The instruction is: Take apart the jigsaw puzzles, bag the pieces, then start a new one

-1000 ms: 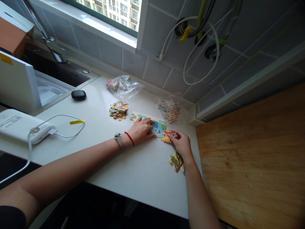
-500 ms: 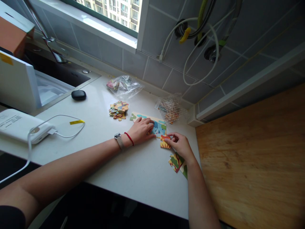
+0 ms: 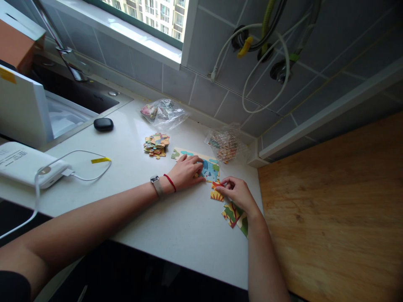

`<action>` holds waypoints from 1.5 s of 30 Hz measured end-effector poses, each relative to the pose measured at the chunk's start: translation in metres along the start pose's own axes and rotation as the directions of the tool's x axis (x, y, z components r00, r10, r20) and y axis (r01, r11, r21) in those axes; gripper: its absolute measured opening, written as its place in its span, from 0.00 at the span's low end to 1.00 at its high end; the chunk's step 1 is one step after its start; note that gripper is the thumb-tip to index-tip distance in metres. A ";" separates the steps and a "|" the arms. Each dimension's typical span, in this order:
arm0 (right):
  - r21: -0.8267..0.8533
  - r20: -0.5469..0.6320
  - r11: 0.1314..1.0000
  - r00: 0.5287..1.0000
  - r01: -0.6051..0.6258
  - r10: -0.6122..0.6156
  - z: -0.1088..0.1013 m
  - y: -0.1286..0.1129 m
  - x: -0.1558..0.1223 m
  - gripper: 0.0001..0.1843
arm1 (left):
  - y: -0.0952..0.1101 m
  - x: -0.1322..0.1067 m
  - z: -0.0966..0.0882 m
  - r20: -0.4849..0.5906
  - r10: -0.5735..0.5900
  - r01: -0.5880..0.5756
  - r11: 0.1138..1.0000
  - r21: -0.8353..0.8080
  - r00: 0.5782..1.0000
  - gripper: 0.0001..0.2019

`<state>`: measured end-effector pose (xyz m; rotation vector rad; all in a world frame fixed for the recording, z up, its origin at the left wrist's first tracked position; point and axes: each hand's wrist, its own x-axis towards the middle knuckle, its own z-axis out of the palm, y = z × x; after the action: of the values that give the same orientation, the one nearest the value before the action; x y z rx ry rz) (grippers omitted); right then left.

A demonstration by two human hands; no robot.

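My left hand (image 3: pixel 188 171) lies with its fingers stretched over the joined jigsaw puzzle (image 3: pixel 210 168), covering its lower left part. The puzzle shows a blue animal under a pale strip with blue clouds. Between the thumb and fingers of my right hand (image 3: pixel 236 192) is a yellow and red puzzle piece (image 3: pixel 216 194), just below the puzzle's lower right edge. I cannot tell whether the two touch. Green and yellow puzzle pieces (image 3: pixel 232 214) lie under my right wrist, partly hidden. A pile of loose puzzle pieces (image 3: pixel 156 145) sits to the left of the puzzle.
Two clear plastic bags with puzzle pieces stand along the wall, one bag (image 3: pixel 163 114) left and another bag (image 3: pixel 227 144) right. A black oval case (image 3: pixel 103 124) and a white power bank (image 3: pixel 31 165) with a cable lie left. A wooden board (image 3: pixel 330 201) is at right.
My right hand has shifted the yellow and red piece slightly down, away from the puzzle's edge. My left hand stays in place on the puzzle.
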<state>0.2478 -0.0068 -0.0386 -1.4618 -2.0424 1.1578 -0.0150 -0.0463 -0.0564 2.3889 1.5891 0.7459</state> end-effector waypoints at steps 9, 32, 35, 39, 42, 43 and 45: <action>-0.034 0.080 0.999 0.997 0.009 -0.007 -0.003 -0.004 -0.004 0.16 | -0.002 0.000 0.001 -0.020 0.008 -0.009 1.000 -0.011 1.000 0.15; 0.113 -0.734 0.970 0.676 0.217 -0.066 0.004 -0.003 -0.001 0.32 | 0.008 0.001 0.002 -0.065 0.264 -0.271 0.950 -0.154 0.962 0.14; 0.016 -0.751 0.983 0.652 0.182 -0.109 0.014 -0.008 -0.023 0.30 | 0.012 -0.001 0.005 -0.055 0.307 -0.312 0.933 -0.181 0.950 0.10; -0.074 -0.750 0.994 0.653 0.078 -0.107 0.041 -0.014 -0.060 0.28 | 0.014 -0.003 0.007 -0.030 0.319 -0.319 0.929 -0.187 0.947 0.08; -0.157 -0.668 0.985 0.728 0.065 -0.155 0.064 -0.018 -0.082 0.26 | 0.015 -0.004 0.009 -0.024 0.331 -0.330 0.926 -0.182 0.943 0.07; -0.192 -0.649 0.979 0.739 0.070 -0.180 0.071 -0.021 -0.087 0.25 | 0.015 -0.005 0.010 -0.022 0.331 -0.330 0.928 -0.173 0.943 0.07; -0.255 -0.623 0.963 0.747 0.085 -0.231 0.081 -0.026 -0.095 0.24 | 0.016 -0.006 0.011 -0.026 0.327 -0.326 0.932 -0.157 0.945 0.06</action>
<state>0.2130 -0.1291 -0.0513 -1.4697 -1.7595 0.2783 0.0013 -0.0569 -0.0612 2.5595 1.0921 0.8921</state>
